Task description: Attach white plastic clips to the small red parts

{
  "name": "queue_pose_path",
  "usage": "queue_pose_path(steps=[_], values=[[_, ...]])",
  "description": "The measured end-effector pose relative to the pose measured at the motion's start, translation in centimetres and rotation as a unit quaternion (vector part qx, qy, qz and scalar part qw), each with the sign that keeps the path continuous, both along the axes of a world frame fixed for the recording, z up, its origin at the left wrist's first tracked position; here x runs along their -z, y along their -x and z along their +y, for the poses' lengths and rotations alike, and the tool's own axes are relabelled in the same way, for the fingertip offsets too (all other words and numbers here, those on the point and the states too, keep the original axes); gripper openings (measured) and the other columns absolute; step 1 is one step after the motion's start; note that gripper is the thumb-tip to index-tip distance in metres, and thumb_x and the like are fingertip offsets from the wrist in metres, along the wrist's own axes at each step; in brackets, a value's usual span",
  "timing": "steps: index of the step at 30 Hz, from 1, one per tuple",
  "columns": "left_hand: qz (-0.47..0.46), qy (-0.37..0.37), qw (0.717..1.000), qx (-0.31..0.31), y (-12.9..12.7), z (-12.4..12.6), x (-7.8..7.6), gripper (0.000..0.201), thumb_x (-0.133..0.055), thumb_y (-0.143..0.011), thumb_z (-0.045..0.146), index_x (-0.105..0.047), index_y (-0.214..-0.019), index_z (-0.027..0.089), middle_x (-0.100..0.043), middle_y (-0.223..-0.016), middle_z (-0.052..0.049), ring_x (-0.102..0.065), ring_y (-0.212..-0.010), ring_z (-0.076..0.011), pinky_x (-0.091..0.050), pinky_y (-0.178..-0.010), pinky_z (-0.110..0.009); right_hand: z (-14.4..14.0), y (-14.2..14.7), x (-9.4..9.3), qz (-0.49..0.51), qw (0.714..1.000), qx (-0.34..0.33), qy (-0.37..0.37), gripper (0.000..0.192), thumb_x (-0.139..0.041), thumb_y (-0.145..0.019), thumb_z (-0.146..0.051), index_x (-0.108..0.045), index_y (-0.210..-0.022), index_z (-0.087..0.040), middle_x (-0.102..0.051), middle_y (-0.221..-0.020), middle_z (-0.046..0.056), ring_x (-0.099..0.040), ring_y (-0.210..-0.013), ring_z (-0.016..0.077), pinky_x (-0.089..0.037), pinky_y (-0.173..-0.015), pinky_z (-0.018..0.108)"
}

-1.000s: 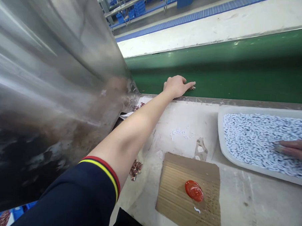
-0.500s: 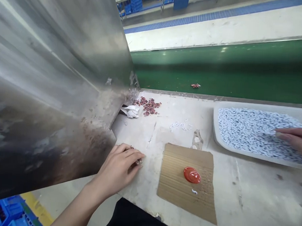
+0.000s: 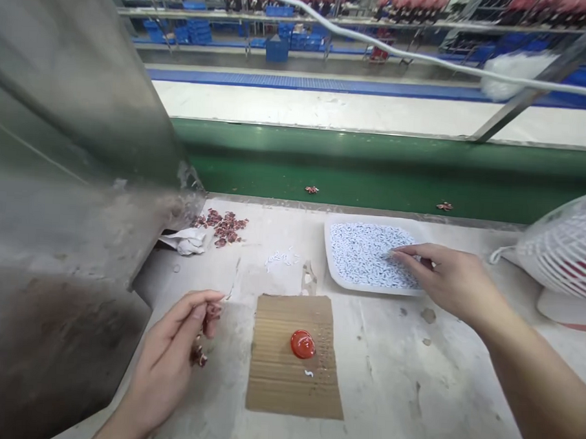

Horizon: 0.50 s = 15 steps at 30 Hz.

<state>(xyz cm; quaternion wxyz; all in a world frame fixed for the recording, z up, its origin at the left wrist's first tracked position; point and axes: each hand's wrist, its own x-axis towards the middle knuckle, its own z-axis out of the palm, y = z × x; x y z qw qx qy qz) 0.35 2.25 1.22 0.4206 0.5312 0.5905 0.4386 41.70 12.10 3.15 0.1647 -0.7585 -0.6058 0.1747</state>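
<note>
The left hand (image 3: 170,356) pinches a small red piece (image 3: 212,311) just left of the cardboard (image 3: 291,355) with its red blob (image 3: 302,343), while the right hand (image 3: 446,278), fingers loosely spread, touches the white bits in the tray (image 3: 369,254); many remain, and red pieces (image 3: 223,221) lie beyond.

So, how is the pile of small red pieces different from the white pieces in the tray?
The red pieces lie loose on the bare table beside the metal housing; the white pieces fill a tray. The red pile is sparse, the white layer dense. Both are heaps of tiny parts.
</note>
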Motion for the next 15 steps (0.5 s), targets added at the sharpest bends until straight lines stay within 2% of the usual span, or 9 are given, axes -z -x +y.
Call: queue_pose_path(steps=[1,3,5,6,8,9,11,14,15], values=[[-0.096,0.048,0.994,-0.032,-0.5,-0.2,-0.2,0.02,-0.061,-0.103,0.037,-0.076,-0.107,0.025,-0.065,-0.085,-0.003,-0.06,-0.072,-0.017,-0.052,-0.063,-0.027,-0.7,0.3,-0.1,0.028,0.999,0.018,-0.021,0.023,-0.071,-0.1,-0.04,-0.077,-0.105,-0.018,-0.076,-0.113,0.007,-0.07,-0.101,0.022,-0.054,-0.099,0.045],[-0.213,0.101,0.971,-0.048,-1.5,-0.8,-0.8,0.023,-0.07,-0.097,0.044,-0.079,-0.097,0.023,-0.062,-0.08,-0.003,-0.056,-0.068,-0.0161,-0.051,-0.059,-0.025,-3.0,1.5,-0.2,0.102,0.992,0.044,-0.061,0.032,-0.071,-0.097,-0.051,-0.078,-0.099,-0.02,-0.078,-0.103,0.008,-0.069,-0.088,0.0213,-0.057,-0.087,0.04],[-0.227,0.108,0.967,-0.039,-2.9,-1.4,-1.6,0.026,-0.073,-0.094,0.048,-0.081,-0.091,0.024,-0.06,-0.074,-0.002,-0.055,-0.068,-0.0159,-0.051,-0.06,-0.024,-6.1,3.6,-0.2,0.199,0.975,0.044,-0.084,0.042,-0.07,-0.093,-0.064,-0.079,-0.091,-0.022,-0.077,-0.089,0.007,-0.066,-0.074,0.0193,-0.056,-0.068,0.032],[-0.204,0.087,0.975,-0.023,-3.7,-1.7,-2.1,0.024,-0.074,-0.094,0.049,-0.083,-0.091,0.027,-0.06,-0.072,-0.002,-0.056,-0.067,-0.0158,-0.051,-0.061,-0.024,-7.8,5.1,-0.1,0.25,0.963,0.039,-0.092,0.044,-0.069,-0.092,-0.067,-0.078,-0.088,-0.024,-0.073,-0.078,0.005,-0.061,-0.063,0.0165,-0.052,-0.057,0.028],[-0.137,0.0,0.989,0.049,-5.3,-1.9,-3.1,0.016,-0.077,-0.094,0.046,-0.084,-0.099,0.032,-0.061,-0.07,0.0,-0.056,-0.064,-0.0141,-0.05,-0.06,-0.023,-10.7,8.2,-0.1,0.35,0.933,0.01,-0.082,0.041,-0.064,-0.095,-0.067,-0.079,-0.09,-0.029,-0.073,-0.078,0.003,-0.06,-0.06,0.0146,-0.051,-0.052,0.025],[-0.108,-0.06,0.988,0.092,-6.2,-1.8,-3.5,0.016,-0.079,-0.093,0.043,-0.084,-0.105,0.034,-0.062,-0.071,0.001,-0.054,-0.061,-0.013,-0.048,-0.057,-0.022,-11.9,9.8,-0.1,0.39,0.918,-0.005,-0.077,0.039,-0.063,-0.097,-0.067,-0.079,-0.089,-0.032,-0.073,-0.077,0.002,-0.06,-0.057,0.0134,-0.051,-0.05,0.024],[-0.079,-0.163,0.97,0.166,-7.5,-1.6,-4.1,0.027,-0.082,-0.091,0.04,-0.081,-0.118,0.036,-0.063,-0.07,0.002,-0.051,-0.056,-0.0116,-0.045,-0.05,-0.021,-13.5,12.4,-0.3,0.482,0.873,-0.033,-0.058,0.028,-0.068,-0.096,-0.061,-0.081,-0.088,-0.037,-0.075,-0.079,0.001,-0.065,-0.062,0.0141,-0.056,-0.055,0.024],[-0.073,-0.224,0.955,0.182,-8.3,-1.2,-4.3,0.028,-0.083,-0.09,0.04,-0.083,-0.116,0.03,-0.062,-0.068,0.001,-0.052,-0.054,-0.011,-0.047,-0.049,-0.02,-14.6,14.6,-0.6,0.612,0.788,-0.061,-0.022,0.004,-0.08,-0.092,-0.042,-0.082,-0.09,-0.039,-0.073,-0.078,0.0,-0.068,-0.069,0.0143,-0.06,-0.063,0.023],[-0.071,-0.228,0.954,0.179,-8.2,-1.2,-4.2,0.024,-0.083,-0.09,0.039,-0.084,-0.111,0.028,-0.06,-0.066,0.001,-0.052,-0.054,-0.0108,-0.048,-0.048,-0.02,-14.8,14.9,-0.5,0.633,0.772,-0.066,-0.012,0.003,-0.081,-0.092,-0.036,-0.083,-0.091,-0.039,-0.072,-0.077,-0.001,-0.068,-0.069,0.0136,-0.06,-0.063,0.022]])
